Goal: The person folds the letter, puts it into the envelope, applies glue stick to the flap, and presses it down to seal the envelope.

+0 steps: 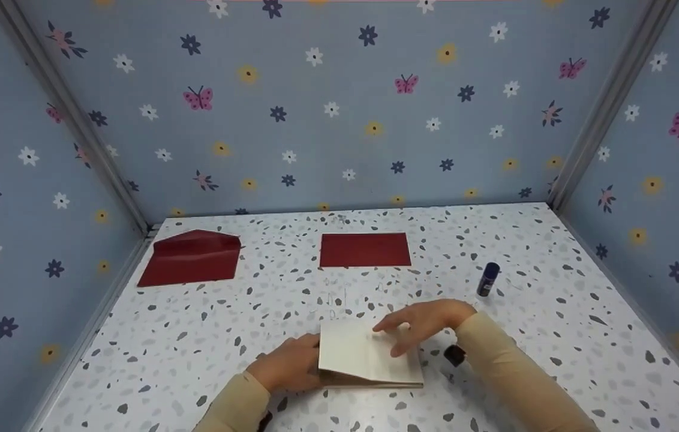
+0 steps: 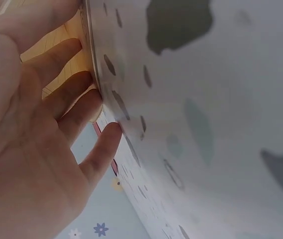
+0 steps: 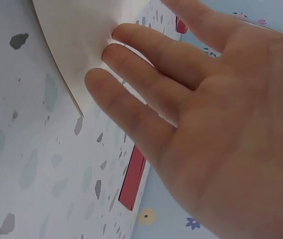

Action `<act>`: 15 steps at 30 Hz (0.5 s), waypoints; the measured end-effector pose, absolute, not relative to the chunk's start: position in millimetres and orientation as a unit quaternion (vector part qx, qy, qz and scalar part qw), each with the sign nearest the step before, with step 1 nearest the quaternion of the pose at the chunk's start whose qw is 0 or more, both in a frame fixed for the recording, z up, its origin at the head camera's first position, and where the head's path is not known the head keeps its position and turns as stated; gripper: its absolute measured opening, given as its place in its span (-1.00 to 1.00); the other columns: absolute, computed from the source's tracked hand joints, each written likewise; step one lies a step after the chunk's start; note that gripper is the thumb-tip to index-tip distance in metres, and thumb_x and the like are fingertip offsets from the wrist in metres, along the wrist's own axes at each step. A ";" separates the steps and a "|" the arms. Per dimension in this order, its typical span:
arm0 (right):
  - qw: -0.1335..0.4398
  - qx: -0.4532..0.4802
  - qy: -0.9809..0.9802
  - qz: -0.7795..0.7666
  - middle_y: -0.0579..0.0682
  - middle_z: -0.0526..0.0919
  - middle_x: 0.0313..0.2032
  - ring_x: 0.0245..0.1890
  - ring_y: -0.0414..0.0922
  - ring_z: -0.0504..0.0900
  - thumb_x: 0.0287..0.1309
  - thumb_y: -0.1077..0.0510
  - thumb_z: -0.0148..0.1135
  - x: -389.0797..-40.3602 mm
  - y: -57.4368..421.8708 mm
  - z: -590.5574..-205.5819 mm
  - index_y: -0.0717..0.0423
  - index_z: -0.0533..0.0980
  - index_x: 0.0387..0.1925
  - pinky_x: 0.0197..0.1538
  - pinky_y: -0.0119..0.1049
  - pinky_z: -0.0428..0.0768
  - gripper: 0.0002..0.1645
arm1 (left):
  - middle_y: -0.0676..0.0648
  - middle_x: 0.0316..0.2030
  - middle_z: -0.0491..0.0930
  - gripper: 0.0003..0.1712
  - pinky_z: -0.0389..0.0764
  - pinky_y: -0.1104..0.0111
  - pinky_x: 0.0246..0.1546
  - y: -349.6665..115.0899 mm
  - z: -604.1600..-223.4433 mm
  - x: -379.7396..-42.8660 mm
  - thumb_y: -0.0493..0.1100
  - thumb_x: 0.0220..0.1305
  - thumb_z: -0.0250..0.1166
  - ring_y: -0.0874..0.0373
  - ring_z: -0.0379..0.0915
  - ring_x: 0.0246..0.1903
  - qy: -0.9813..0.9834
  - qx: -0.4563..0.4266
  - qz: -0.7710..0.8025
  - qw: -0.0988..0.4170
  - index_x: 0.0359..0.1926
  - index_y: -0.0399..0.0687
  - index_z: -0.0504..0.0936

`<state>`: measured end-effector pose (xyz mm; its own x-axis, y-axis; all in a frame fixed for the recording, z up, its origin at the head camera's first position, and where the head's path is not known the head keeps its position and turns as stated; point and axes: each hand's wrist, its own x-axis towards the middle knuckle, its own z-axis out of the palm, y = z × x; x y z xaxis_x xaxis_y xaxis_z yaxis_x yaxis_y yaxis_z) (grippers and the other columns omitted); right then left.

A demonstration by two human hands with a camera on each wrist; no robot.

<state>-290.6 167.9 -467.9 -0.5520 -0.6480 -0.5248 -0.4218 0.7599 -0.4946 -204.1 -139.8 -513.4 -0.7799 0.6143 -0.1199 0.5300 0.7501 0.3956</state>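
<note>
A small notebook (image 1: 345,348) with plain cream pages lies near the front middle in the head view. Its upper leaf bows up at the left and front, leaving a gap above the layer beneath. My left hand (image 1: 291,364) is at the notebook's left edge, some fingertips hidden behind the raised leaf; in the left wrist view its fingers (image 2: 76,107) are loosely extended, tips down by the tabletop. Over the right half of the page is my right hand (image 1: 426,324), with its fingertips at the paper. The right wrist view shows those fingers (image 3: 136,107) nearly straight.
A red envelope (image 1: 195,264) with its flap raised lies at the back left of the speckled table (image 1: 279,288). Another flat red rectangle (image 1: 365,249) is at the back middle. On the right are a dark glue stick (image 1: 487,279) and a small black cap (image 1: 454,355) beside the right forearm.
</note>
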 end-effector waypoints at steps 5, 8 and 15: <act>0.297 -0.339 0.882 -0.135 -0.17 0.39 0.33 0.34 -0.04 0.34 -0.07 -0.32 0.51 -280.5 161.3 -475.8 -0.36 0.47 0.33 0.35 0.03 0.30 -0.13 | -0.04 0.30 0.43 -0.36 0.31 0.00 0.30 -140.4 -514.0 -204.0 0.03 0.21 0.43 0.04 0.33 0.27 0.929 0.303 0.171 0.128 0.33 0.21 0.55; 0.251 -0.362 0.891 -0.111 -0.10 0.41 0.26 0.27 -0.04 0.39 -0.14 -0.23 0.59 -274.9 155.7 -481.7 -0.23 0.50 0.29 0.28 -0.02 0.40 -0.12 | -0.04 0.31 0.42 -0.35 0.30 0.03 0.31 -140.5 -514.1 -204.1 0.08 0.23 0.41 0.04 0.31 0.28 0.929 0.299 0.175 0.130 0.34 0.21 0.54; 0.186 -0.381 0.901 -0.087 -0.02 0.44 0.18 0.14 0.00 0.44 -0.25 -0.09 0.67 -268.8 148.7 -491.5 -0.14 0.51 0.22 0.14 -0.06 0.53 -0.11 | -0.03 0.33 0.40 -0.29 0.29 0.02 0.32 -139.8 -515.9 -203.4 -0.02 0.19 0.45 0.02 0.30 0.31 0.928 0.292 0.197 0.118 0.38 0.18 0.49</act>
